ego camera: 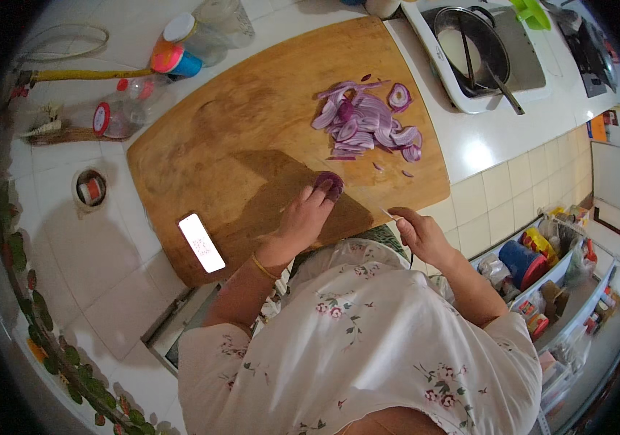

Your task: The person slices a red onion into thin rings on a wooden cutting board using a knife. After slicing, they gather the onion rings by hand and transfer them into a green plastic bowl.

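Note:
My left hand (pixel 304 215) presses its fingertips on a piece of red onion (pixel 334 184) lying on a large wooden cutting board (pixel 223 130). To the right, over the board's near edge, my right hand (pixel 423 236) grips a knife (pixel 384 211). Its blade appears as a thin, faint line slanting toward the onion piece; whether the two touch, I cannot tell. Most of the handle is hidden in my fingers. Farther up the board lies a loose heap of sliced red onion (pixel 367 122), with a ringed slice (pixel 399 98) at its right.
A lit phone (pixel 201 243) rests on the board's left corner. Jars (pixel 195 38) and plastic bottles (pixel 117 117) stand behind it. At the far right, a pot (pixel 497 54) with utensils sits in the sink (pixel 532 70). Below the counter is a laden shelf rack (pixel 570 304).

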### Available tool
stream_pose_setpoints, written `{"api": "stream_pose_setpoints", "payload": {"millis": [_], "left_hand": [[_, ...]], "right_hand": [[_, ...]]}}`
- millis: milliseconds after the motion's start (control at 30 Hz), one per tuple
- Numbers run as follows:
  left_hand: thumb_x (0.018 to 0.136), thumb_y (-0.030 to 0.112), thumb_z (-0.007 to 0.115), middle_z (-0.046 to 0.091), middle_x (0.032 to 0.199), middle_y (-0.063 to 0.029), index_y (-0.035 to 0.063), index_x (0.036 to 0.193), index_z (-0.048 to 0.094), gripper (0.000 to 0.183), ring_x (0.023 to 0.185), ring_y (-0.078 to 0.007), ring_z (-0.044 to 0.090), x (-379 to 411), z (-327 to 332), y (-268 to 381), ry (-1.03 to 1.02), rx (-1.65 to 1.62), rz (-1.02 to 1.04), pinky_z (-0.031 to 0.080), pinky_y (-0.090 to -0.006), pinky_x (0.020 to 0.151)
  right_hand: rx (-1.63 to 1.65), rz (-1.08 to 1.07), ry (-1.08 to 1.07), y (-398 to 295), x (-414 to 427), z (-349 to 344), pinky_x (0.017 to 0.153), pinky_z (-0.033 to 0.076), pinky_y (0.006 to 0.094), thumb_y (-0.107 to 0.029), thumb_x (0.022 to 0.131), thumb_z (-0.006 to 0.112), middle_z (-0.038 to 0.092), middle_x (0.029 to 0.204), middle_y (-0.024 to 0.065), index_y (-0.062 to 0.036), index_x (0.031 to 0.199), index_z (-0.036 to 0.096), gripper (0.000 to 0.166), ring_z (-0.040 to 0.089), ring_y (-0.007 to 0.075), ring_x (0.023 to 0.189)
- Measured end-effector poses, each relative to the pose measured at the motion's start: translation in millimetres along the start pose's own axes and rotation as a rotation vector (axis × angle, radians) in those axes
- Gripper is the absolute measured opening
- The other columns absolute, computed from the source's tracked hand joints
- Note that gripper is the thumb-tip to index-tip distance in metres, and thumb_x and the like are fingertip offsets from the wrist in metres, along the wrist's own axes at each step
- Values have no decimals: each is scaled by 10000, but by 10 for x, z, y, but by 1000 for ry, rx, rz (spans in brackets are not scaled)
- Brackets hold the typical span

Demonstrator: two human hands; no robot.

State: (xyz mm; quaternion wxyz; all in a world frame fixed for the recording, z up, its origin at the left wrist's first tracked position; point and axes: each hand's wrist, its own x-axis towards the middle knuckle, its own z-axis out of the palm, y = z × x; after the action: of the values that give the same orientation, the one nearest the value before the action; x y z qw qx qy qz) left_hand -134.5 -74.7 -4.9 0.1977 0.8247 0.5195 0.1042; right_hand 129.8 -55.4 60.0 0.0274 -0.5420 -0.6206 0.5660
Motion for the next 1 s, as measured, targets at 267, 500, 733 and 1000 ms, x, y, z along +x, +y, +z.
{"api": "stream_pose_setpoints", "payload": {"millis": [267, 500, 733, 1000], "left_hand": [[767, 96, 522, 475, 1196, -118, 69, 1068, 570, 306, 1005, -322, 473, 197, 15, 59, -99, 132, 30, 516, -361, 760], [746, 117, 542, 489, 1163, -127, 57, 958, 583, 223, 943, -306, 487, 230, 53, 60, -55, 143, 35, 533, -362, 652], [737, 146, 556, 505, 1148, -114, 86, 818, 587, 106, 983, -292, 490, 219, 128, 101, -76, 186, -33, 541, -359, 607], [728, 157, 566, 534, 1131, -105, 82, 777, 566, 89, 1001, -293, 492, 222, 209, 77, 100, 218, 11, 540, -351, 632]], "right_hand": [[-114, 25, -32, 23, 216, -57, 706, 478, 429, -389, 943, 405, 638, 852, 193, -64, 1058, 610, 401, 605, 378, 816], [-201, 49, -116, -100, 269, -259, 707, 476, 431, -420, 947, 372, 639, 855, 191, -64, 1073, 610, 446, 601, 382, 817], [-212, 31, -78, -83, 263, -212, 710, 476, 432, -431, 946, 367, 637, 831, 193, -56, 1043, 615, 460, 598, 389, 815], [-187, 170, -252, -164, 421, -333, 695, 463, 450, -424, 943, 375, 614, 798, 233, -34, 1000, 617, 462, 588, 408, 803]]}}
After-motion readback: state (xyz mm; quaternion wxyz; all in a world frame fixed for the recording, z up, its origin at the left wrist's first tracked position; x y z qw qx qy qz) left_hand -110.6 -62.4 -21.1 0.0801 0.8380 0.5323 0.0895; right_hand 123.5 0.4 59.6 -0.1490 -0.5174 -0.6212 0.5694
